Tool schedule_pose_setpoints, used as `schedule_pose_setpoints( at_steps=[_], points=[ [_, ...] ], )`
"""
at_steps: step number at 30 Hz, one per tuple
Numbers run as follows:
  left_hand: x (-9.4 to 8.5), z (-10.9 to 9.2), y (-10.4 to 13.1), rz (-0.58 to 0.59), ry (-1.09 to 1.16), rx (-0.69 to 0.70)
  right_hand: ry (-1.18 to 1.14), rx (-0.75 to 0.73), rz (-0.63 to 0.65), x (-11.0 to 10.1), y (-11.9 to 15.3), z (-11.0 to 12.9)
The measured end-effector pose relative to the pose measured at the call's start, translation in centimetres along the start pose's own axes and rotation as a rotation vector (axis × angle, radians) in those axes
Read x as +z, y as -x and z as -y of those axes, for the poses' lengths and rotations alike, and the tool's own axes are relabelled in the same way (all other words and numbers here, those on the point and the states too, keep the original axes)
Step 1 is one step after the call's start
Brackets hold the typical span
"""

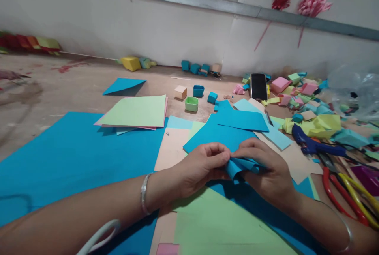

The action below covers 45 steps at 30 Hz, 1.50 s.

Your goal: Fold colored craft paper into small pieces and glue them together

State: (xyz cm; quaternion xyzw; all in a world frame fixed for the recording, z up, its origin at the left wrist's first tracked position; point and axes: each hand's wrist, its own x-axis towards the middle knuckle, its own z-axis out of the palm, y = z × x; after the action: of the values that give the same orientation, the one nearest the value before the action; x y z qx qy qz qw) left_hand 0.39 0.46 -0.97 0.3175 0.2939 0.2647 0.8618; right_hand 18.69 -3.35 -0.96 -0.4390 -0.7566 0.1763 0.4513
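A creased blue paper piece (236, 168) is at the centre of the work, held in the air between a person's two bare hands, just above the papers on the tabletop (85, 97). Its long axis runs roughly from nine to three o'clock, with folded edges drooping toward six. The left hand (201, 168) lies at nine o'clock, thumb and fingertips pinching the piece's left end. The right hand (271, 170) comes in from about three to four o'clock, its grip closed around the right part, forefinger reaching over the top to almost meet the left thumb. Both hands touch the paper, so neither is nearer.

Beneath lie a blue sheet (204, 138) and, toward six o'clock, a pale green sheet (222, 223). A larger blue sheet (74, 156) spreads at nine. At ten is a paper stack (136, 111), topped in light green; between ten and eleven, a small open green paper box (191, 104). A phone (258, 86) rests between twelve and one. Near three are a blue glue gun (315, 145) and red-handled pliers (328, 184).
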Motion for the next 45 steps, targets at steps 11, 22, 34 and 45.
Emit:
schedule_pose_setpoints(
  at_steps=[11,22,34,45],
  points=[
    [-0.4,0.2,0.0,0.028,0.069,0.006,0.019,0.011,0.026,0.0,0.1,-0.1],
    [-0.2,0.1,0.0,0.011,0.103,-0.011,0.114,-0.041,0.062,-0.4,-0.5,1.0],
    [-0.3,-0.3,0.2,0.087,0.046,-0.041,0.129,-0.012,-0.069,-0.5,0.0,0.9],
    [-0.5,-0.2,0.0,0.092,0.047,-0.050,-0.025,0.007,-0.075,-0.7,-0.3,1.2]
  ],
)
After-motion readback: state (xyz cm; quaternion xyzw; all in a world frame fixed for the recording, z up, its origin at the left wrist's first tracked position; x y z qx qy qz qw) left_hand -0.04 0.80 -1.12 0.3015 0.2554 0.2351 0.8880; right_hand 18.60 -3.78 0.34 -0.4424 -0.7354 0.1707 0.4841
